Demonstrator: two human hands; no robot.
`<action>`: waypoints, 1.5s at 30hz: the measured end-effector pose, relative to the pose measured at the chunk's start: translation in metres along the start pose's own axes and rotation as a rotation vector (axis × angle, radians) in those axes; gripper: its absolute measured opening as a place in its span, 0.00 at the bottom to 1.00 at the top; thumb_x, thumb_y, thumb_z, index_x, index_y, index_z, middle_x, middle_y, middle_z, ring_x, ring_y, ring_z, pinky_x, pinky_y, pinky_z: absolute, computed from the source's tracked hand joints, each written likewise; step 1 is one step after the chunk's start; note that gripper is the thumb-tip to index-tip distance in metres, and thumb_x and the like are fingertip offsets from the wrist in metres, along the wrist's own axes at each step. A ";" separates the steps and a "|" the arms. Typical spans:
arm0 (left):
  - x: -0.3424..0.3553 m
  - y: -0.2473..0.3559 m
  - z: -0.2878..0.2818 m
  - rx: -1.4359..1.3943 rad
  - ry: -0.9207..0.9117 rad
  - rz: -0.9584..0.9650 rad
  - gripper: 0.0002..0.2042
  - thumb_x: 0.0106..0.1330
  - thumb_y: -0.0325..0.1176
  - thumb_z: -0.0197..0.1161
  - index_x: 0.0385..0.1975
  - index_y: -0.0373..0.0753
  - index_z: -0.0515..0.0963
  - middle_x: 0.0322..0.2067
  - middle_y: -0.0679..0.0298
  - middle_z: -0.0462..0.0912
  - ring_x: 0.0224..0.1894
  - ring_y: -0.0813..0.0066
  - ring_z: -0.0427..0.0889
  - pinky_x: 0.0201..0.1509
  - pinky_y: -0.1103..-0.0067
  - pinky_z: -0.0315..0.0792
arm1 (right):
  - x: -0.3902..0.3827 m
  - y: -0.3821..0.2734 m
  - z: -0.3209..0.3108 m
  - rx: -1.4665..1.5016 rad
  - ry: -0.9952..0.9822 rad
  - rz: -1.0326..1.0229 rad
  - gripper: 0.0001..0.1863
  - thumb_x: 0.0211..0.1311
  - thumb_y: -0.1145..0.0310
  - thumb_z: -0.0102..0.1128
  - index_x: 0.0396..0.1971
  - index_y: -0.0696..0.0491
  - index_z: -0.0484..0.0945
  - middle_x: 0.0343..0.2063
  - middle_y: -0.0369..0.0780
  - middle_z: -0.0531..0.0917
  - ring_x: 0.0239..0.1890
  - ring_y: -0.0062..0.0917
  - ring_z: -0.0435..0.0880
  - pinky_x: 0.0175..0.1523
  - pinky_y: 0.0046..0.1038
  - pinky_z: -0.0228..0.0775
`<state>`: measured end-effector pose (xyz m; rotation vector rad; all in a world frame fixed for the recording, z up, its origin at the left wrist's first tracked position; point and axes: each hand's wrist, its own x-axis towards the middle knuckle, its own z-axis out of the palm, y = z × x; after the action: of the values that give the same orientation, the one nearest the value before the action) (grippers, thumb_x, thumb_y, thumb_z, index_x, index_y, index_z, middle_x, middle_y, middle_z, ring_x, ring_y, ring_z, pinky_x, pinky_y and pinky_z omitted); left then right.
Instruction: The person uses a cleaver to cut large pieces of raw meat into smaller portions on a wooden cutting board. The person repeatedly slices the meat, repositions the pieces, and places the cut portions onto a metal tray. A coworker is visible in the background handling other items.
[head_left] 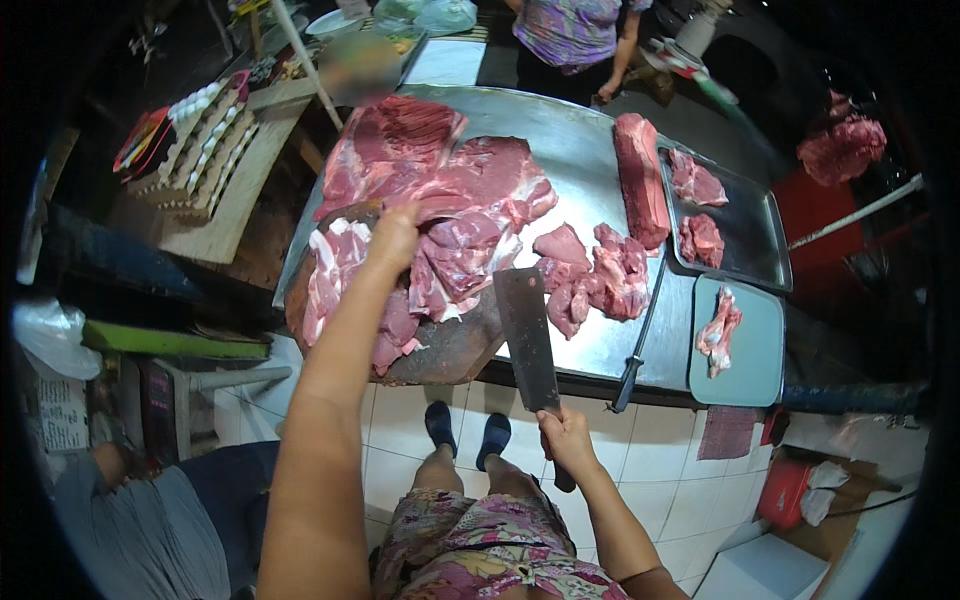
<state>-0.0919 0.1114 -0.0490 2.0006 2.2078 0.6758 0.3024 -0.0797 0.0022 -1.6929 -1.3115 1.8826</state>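
My right hand (567,440) is wrapped round the handle of a cleaver (527,340). Its broad dark blade points away from me, beside the right edge of the wooden chopping board (450,358). Over the board, my left hand (396,238) is closed on a piece of raw meat (438,204); the fingertips are partly hidden. Below and around that hand lie more cuts, among them a fatty red piece (460,262) and a paler slab (335,262). Large slabs of meat (395,145) spread over the metal table behind the board.
Smaller meat chunks (605,275), a long loin (640,180) and a sharpening steel (640,345) lie on the metal table (570,150). At right stand a metal tray (745,240) and a grey-green tray (750,375) with a bone. Egg trays (205,150) are stacked left. People are at far side and lower left.
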 end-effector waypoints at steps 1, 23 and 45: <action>0.005 -0.010 -0.003 -0.027 -0.047 -0.032 0.18 0.54 0.22 0.50 0.45 0.35 0.76 0.41 0.43 0.80 0.47 0.46 0.78 0.54 0.61 0.71 | 0.000 0.004 -0.001 0.008 -0.009 0.012 0.15 0.65 0.63 0.54 0.24 0.58 0.74 0.11 0.35 0.72 0.11 0.18 0.71 0.16 0.24 0.62; 0.047 -0.016 -0.050 0.048 -0.228 0.021 0.16 0.54 0.28 0.61 0.43 0.32 0.76 0.36 0.41 0.81 0.43 0.43 0.80 0.48 0.59 0.73 | 0.123 -0.090 0.089 0.446 -0.152 0.021 0.13 0.66 0.64 0.52 0.23 0.56 0.70 0.10 0.37 0.72 0.07 0.23 0.68 0.13 0.27 0.62; 0.026 -0.025 -0.053 -0.150 -0.108 0.078 0.07 0.53 0.26 0.59 0.31 0.34 0.78 0.30 0.47 0.80 0.38 0.47 0.79 0.45 0.59 0.71 | 0.183 -0.134 0.125 0.146 -0.324 -0.108 0.16 0.64 0.65 0.52 0.19 0.59 0.71 0.08 0.40 0.71 0.05 0.27 0.70 0.11 0.32 0.64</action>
<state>-0.1372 0.1211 -0.0051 2.0067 1.9672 0.7016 0.0942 0.0725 -0.0244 -1.2583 -1.3086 2.1930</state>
